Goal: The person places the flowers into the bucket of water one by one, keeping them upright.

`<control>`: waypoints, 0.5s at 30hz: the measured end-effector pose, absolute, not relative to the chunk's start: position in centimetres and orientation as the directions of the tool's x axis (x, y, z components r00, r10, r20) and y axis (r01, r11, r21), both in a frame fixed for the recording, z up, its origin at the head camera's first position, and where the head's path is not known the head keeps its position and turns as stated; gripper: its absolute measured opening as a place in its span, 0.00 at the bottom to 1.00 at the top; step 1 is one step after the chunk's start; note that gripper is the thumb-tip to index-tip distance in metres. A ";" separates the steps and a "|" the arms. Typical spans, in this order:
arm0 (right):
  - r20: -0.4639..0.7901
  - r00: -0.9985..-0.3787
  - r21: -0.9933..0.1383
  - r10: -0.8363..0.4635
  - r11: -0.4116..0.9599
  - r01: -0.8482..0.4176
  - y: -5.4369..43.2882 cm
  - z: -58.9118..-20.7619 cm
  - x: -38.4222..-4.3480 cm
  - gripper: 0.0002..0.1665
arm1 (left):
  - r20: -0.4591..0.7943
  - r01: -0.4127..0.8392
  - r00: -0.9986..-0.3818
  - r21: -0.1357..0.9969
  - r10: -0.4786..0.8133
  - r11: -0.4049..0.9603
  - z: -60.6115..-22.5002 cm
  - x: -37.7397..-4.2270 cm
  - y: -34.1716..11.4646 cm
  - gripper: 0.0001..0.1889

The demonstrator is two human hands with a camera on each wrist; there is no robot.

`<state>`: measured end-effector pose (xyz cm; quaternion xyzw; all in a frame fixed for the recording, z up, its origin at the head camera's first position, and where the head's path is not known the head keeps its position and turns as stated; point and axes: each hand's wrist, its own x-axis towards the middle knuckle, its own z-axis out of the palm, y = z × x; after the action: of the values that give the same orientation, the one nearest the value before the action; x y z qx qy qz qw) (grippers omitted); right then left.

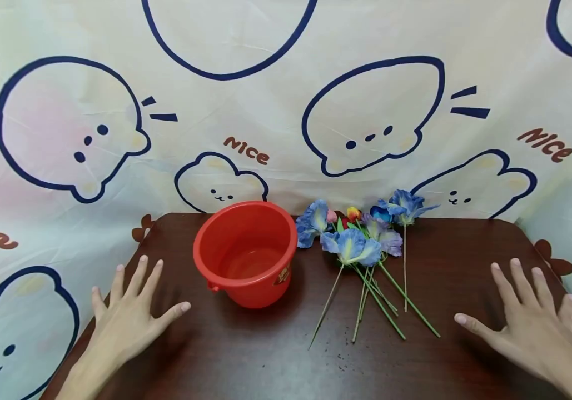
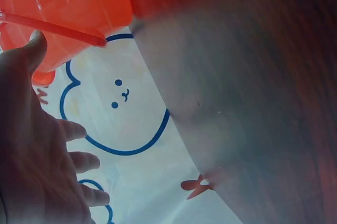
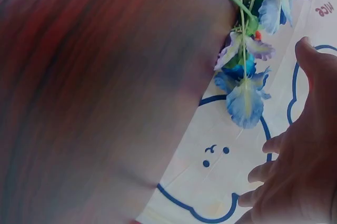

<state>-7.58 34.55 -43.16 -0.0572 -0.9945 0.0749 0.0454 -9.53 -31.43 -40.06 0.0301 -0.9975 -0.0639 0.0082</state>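
Head view is showing both hands empty: the left hand (image 1: pixel 128 328) is spreading at the lower left of the frame, the right hand (image 1: pixel 536 328) at the lower right. All the fingers (image 1: pixel 137 276) are fanning wide, thumbs pointing inward, and are holding nothing; whether the palms are touching the table (image 1: pixel 260 366) or hovering just over it, one cannot tell.

Left of the frame's centre, a red bucket (image 1: pixel 253 291) is standing upright, only bare red wall and floor showing inside. Just beside it, right of centre, a loose bunch of artificial flowers (image 1: pixel 351 245) is lying on the table, blooms gathering at the far edge, stems pointing toward the bottom of the frame. Behind, a printed cloth (image 1: pixel 366 33) is filling the upper half.

As for progress, the handling is seemingly waiting to begin: no flower is sitting in the bucket, no stem is being gripped, and nothing is looking finished, so by this judgement all the work is remaining.
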 end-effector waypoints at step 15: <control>0.095 -0.995 -0.247 -0.010 0.969 -0.034 30.9 -42.3 -8.8 0.75 | 0.105 0.019 -0.994 0.197 -0.001 0.980 -39.0 -11.5 -30.8 0.60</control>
<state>-8.84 30.87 -42.29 0.0111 -0.9910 0.1250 0.0464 -11.50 -30.76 -39.00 -0.0045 -0.9937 -0.0993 0.0525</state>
